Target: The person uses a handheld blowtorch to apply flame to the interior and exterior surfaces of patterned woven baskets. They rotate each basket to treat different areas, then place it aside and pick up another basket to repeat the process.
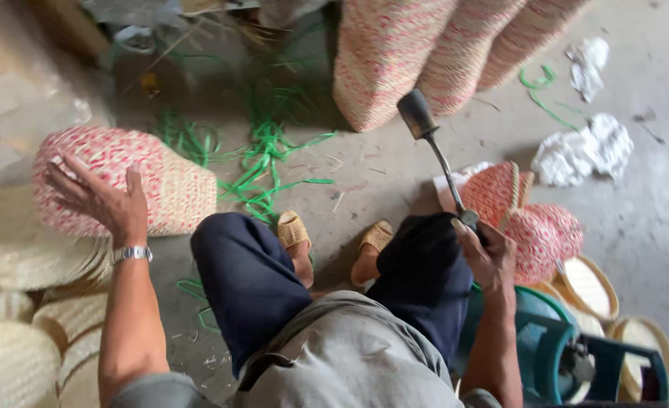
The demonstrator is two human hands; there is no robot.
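Note:
My left hand [100, 198] lies flat with spread fingers on a red-and-cream woven basket [164, 181] that rests on its side on the floor at the left. A metal watch sits on that wrist. My right hand [486, 257] grips the handle of a gas torch [433, 147], whose thin metal tube rises to a dark nozzle pointing up and away over the floor. My knees in dark trousers and my sandalled feet [334, 242] are between the two hands.
Large red-patterned woven baskets [425, 53] stand at the top. Green plastic strips [266, 162] litter the concrete floor. Pale woven pieces [17, 317] are stacked at left. Small baskets and lids [554, 234], a blue-green gas cylinder [561, 347] and crumpled white paper [584, 147] lie at right.

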